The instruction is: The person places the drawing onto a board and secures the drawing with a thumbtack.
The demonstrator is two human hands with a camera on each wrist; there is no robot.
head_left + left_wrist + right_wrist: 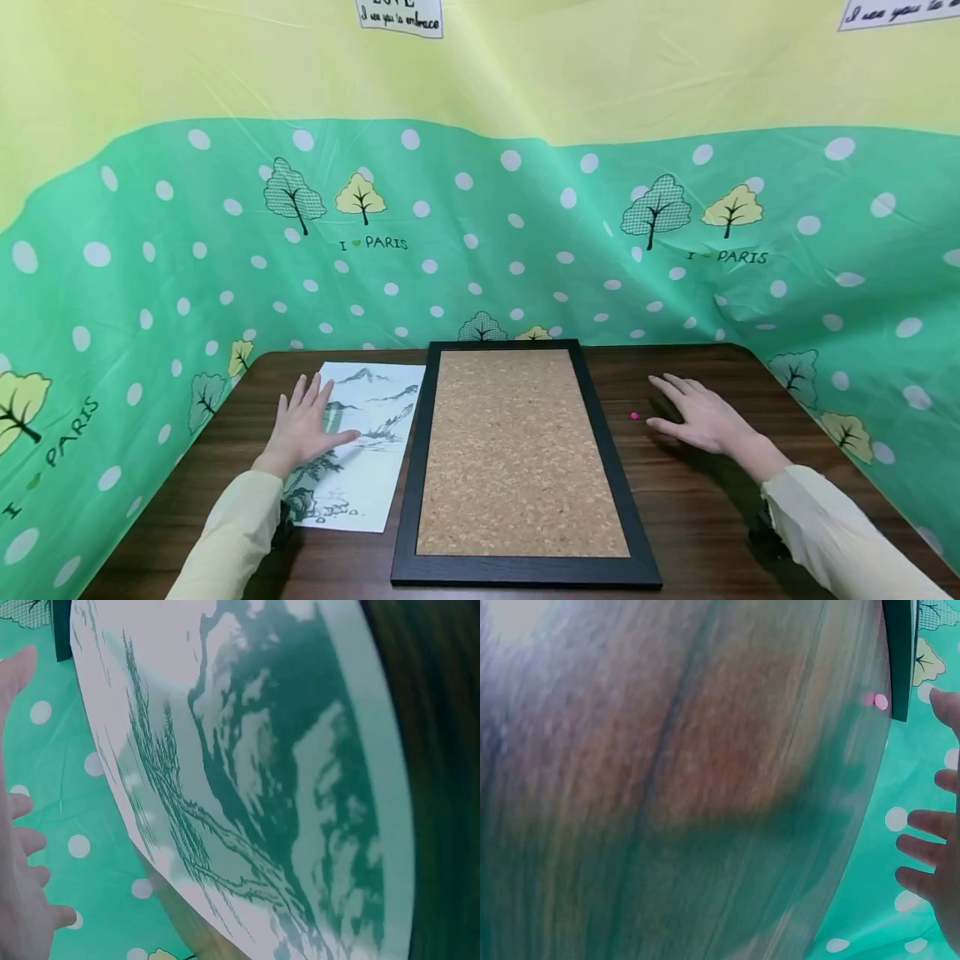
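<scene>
Left hand (302, 427) fingers fan out straight at lower left of the frame, the thumb stretched sideways over a sheet printed with an ink-wash landscape (367, 479); whether skin meets paper I cannot tell. That sheet is white, smooth and rectangular, with misty grey-green peaks near its top and darker trees and rocks below. Just beside it, at lower centre, lies a cork board (517, 458), its tan surface grainy and speckled, bordered by a flat black rectangular frame (525, 571). Near the right edge of that border sits a pink pushpin (634, 416) (a small bright dot against the brown). Right hand (701, 415), at lower right, is also unclenched, palm down, fingers extended toward the pin and apart from it, with a shadow beneath on the dark, wood-grained table (337, 567). Both forearms slant inward from the bottom corners in pale, loose sleeves (847, 533). Creased green and yellow cloth (450, 217), patterned with white dots and trees, fills the upper frame.
</scene>
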